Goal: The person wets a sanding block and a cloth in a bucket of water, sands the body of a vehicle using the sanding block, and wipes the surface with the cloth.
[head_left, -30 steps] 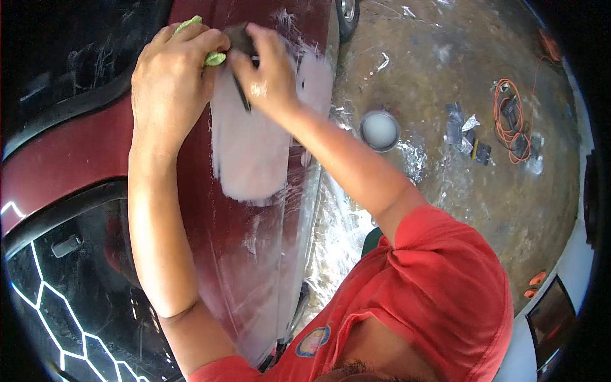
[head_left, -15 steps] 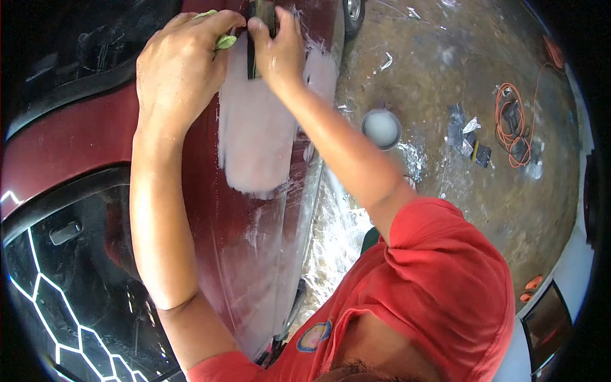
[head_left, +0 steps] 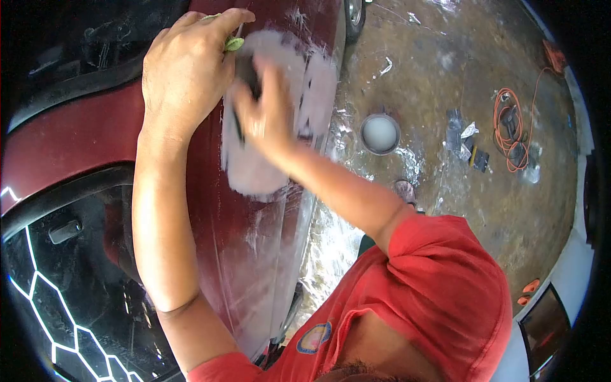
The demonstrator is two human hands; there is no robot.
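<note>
My left hand [head_left: 188, 73] is curled around a crumpled light green cloth [head_left: 234, 44], of which only small edges show; the rest is hidden under the fingers. It sits over the dark red car panel [head_left: 213, 261], beside a pale filler patch [head_left: 258, 175]. On that patch my right hand [head_left: 267, 118], smeared by motion, grips a long dark sanding block [head_left: 245, 71]. The block lies against the pale surface, partly covered by the fingers. A second, smaller pale patch [head_left: 323, 95] runs along the panel's outer edge.
A round bucket of cloudy water [head_left: 380, 134] stands on the wet floor to the right. Beyond it lie dark sheets with foil scraps [head_left: 455, 130] and a coiled orange cord [head_left: 496, 127]. Car windows [head_left: 95, 280] are at the left; a shoe [head_left: 405, 190] shows below the bucket.
My right hand has drawn the sanding block down the pale patch toward me, baring the patch's far end. My left hand has shifted slightly right, still holding the green cloth.
</note>
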